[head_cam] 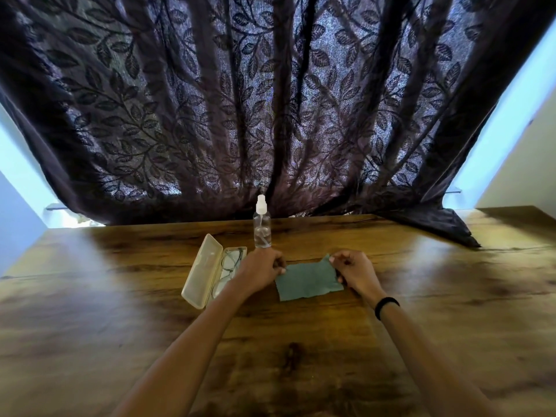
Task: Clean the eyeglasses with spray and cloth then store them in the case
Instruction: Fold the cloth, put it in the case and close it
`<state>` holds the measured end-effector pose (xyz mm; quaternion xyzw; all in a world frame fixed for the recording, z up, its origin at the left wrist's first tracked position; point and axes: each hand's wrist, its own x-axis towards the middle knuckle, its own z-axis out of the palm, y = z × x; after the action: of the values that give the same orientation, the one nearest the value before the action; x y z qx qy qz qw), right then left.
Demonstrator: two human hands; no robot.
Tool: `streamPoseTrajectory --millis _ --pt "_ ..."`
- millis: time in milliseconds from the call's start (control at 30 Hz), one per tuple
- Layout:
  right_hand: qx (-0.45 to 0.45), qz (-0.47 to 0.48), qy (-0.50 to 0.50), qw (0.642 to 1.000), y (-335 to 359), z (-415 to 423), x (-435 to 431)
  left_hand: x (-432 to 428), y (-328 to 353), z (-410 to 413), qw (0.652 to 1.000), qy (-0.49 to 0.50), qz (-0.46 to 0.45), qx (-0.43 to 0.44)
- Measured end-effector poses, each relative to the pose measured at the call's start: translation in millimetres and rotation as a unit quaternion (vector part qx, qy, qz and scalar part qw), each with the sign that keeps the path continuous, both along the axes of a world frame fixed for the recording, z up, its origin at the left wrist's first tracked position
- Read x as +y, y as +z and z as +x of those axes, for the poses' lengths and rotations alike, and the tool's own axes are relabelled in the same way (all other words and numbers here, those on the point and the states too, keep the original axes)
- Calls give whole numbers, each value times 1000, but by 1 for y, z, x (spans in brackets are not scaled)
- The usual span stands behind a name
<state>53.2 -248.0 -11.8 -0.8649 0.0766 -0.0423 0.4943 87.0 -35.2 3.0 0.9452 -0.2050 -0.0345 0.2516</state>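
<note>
my left hand [261, 270] and my right hand [355, 272] each pinch the teal cloth [308, 281], fingers curled in on it. the left has the near-left top corner; the right has the right edge, where the top corner stands a little lifted. the rest of the cloth lies flat on the wooden table [120, 311], between my two hands.

the eyeglasses [230, 261] lie folded in the open cream case [201, 270], just left of my left hand, with the lid tipped out to the left. my left wrist hides part of the frame. the clear spray bottle [262, 227] stands upright with its white nozzle on, just beyond my left hand. a black band [386, 307] sits on my right wrist. a dark leaf-patterned curtain [270, 100] hangs behind the table, its right end draped onto the far edge.
</note>
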Motion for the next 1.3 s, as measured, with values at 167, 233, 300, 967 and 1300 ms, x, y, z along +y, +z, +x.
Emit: streamPoseTrajectory --millis 167,233,300,967,1300 --pt "6 -127 -28 991 -8 9 0 -3 -8 6 999 25 21 -40" --pt "-4 -150 -33 988 -7 7 -1 -3 -10 5 997 37 34 -62" --pt "-21 -153 -37 987 -6 2 -2 -2 -13 1 993 51 46 -96" --pt "-133 -264 142 945 -18 -37 -14 10 -27 -46 993 -40 36 -100" --pt "-90 -229 88 965 -6 5 -2 -1 -15 -8 995 58 -15 -76"
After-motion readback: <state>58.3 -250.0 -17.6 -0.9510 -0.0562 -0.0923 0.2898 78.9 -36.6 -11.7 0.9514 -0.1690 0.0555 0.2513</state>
